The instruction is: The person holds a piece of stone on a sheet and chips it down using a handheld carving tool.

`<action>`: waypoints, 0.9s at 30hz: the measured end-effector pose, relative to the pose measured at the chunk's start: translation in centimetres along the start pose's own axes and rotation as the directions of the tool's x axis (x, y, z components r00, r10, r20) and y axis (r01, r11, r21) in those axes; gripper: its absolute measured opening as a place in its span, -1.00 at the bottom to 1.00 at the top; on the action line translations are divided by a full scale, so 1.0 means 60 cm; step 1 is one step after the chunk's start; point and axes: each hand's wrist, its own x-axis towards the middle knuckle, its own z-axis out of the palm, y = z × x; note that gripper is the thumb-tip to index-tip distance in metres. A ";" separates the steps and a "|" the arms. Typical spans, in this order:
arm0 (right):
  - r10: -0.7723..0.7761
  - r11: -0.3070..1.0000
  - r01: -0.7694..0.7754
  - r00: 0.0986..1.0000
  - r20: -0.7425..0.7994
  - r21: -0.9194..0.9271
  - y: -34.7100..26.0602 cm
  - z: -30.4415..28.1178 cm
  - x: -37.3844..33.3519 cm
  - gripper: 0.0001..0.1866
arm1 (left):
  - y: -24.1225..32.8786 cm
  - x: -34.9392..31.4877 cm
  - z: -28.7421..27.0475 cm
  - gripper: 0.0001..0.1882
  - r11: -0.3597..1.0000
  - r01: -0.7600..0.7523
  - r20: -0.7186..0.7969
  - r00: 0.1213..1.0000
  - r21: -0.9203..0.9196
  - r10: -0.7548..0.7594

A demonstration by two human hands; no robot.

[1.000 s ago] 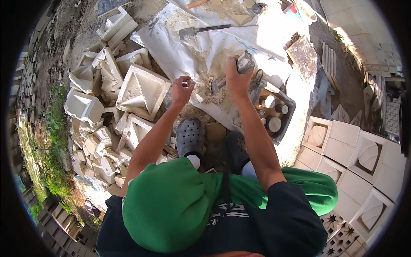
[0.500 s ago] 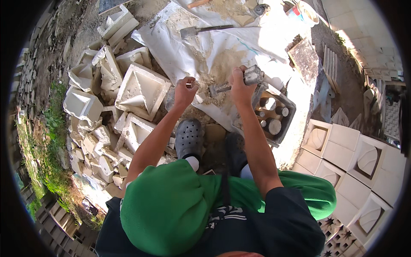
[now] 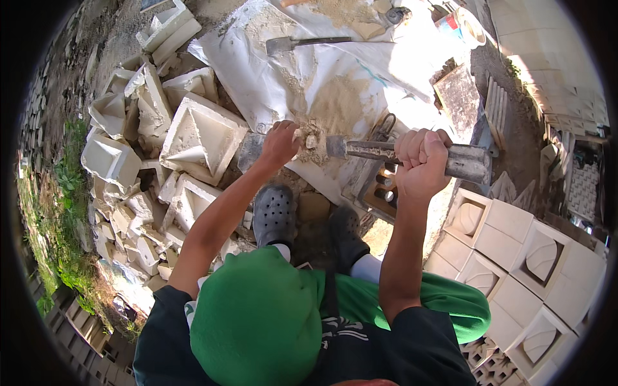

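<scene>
My right hand (image 3: 421, 161) is wrapped round the thick grey handle of a hammer-like tool (image 3: 370, 151). Its dark, blocky head (image 3: 335, 147) points left, above the white sheet. My left hand (image 3: 280, 145) is closed, with a small pale chunk (image 3: 298, 135) at its fingertips. Under and beside that hand lies a flat grey slab (image 3: 250, 153), partly covered by it. Crumbled pale pieces (image 3: 311, 140) lie on the sheet between the tool's head and my left fingers.
Broken cream plaster moulds (image 3: 203, 138) are heaped on the left. A dusty white sheet (image 3: 225, 55) bears a flat-bladed tool (image 3: 302, 44). Beside my right forearm sits a box of cylinders (image 3: 380, 193). Patterned blocks (image 3: 515, 231) stand at right, a bucket (image 3: 470, 29) at far right.
My right hand has swung right and up towards the camera, carrying the tool, whose head is now farther right. My left hand's fingers have closed more. The whole view has shifted slightly.
</scene>
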 end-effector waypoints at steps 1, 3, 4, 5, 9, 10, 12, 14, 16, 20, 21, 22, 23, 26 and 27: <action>-0.026 1.000 0.026 0.999 0.047 0.004 -0.021 0.013 0.006 -0.66 | 0.000 -0.012 -0.003 -0.53 1.000 -0.012 -0.076 0.997 0.009 0.013; -0.028 1.000 0.027 0.997 0.072 0.014 -0.049 0.038 0.015 -0.66 | 0.017 -0.042 -0.015 -0.52 0.999 0.047 -0.047 0.998 0.008 -0.046; -0.043 0.999 0.041 0.995 0.091 0.023 -0.052 0.045 0.017 -0.66 | 0.027 -0.054 -0.016 -0.50 0.996 0.092 -0.021 0.996 0.008 -0.092; -0.035 0.999 0.034 0.996 0.084 0.021 -0.044 0.050 0.016 -0.66 | 0.032 -0.066 -0.015 -0.50 0.995 0.101 -0.025 0.995 0.011 -0.101; 0.015 0.965 -0.020 1.000 -0.019 -0.262 0.144 0.029 -0.013 -0.67 | 0.047 -0.078 0.010 -0.45 0.997 0.053 -0.049 0.997 -0.049 -0.055; 0.034 0.988 -0.038 0.999 -0.025 -0.151 0.166 0.020 -0.028 -0.70 | 0.045 -0.083 0.016 -0.42 0.995 0.074 -0.038 0.996 -0.072 -0.077; 0.056 0.998 -0.057 0.998 -0.022 -0.039 0.164 0.029 -0.034 -0.72 | 0.043 -0.081 0.021 -0.43 0.995 0.073 -0.049 0.996 -0.072 -0.077; 0.150 0.989 -0.150 0.988 -0.029 -0.006 0.148 0.037 -0.023 -0.66 | 0.042 -0.081 0.026 -0.43 0.995 0.067 -0.052 0.996 -0.074 -0.071; 0.081 0.994 -0.078 0.996 0.037 -0.076 0.108 0.044 -0.016 -0.67 | 0.039 -0.086 0.023 -0.44 0.993 0.063 -0.075 0.995 -0.104 -0.071; -0.050 0.999 0.048 0.989 0.140 0.014 -0.015 0.061 -0.005 -0.67 | 0.028 -0.096 0.021 -0.44 0.992 0.120 -0.154 0.982 0.032 -0.114; -0.127 0.992 0.122 0.973 0.191 0.034 -0.036 0.069 -0.005 -0.68 | 0.027 -0.095 0.017 -0.46 0.991 0.135 -0.146 0.980 -0.013 -0.135; -0.127 0.991 0.116 0.969 0.212 0.060 -0.063 0.074 -0.008 -0.69 | 0.032 -0.094 0.011 -0.48 0.988 0.145 -0.138 0.979 -0.060 -0.152; -0.150 0.989 0.142 0.962 0.229 0.048 -0.072 0.081 -0.015 -0.69 | 0.033 -0.091 0.011 -0.48 0.986 0.153 -0.137 0.978 -0.060 -0.160; -0.138 0.978 0.165 0.971 0.197 -0.128 -0.024 0.090 -0.040 -0.69 | 0.038 -0.085 0.012 -0.53 0.959 0.237 -0.053 0.967 -0.153 -0.247; -0.117 0.944 0.152 0.984 0.136 -0.292 0.019 0.083 -0.051 -0.69 | 0.038 -0.086 0.017 -0.55 0.957 0.239 -0.048 0.967 -0.166 -0.250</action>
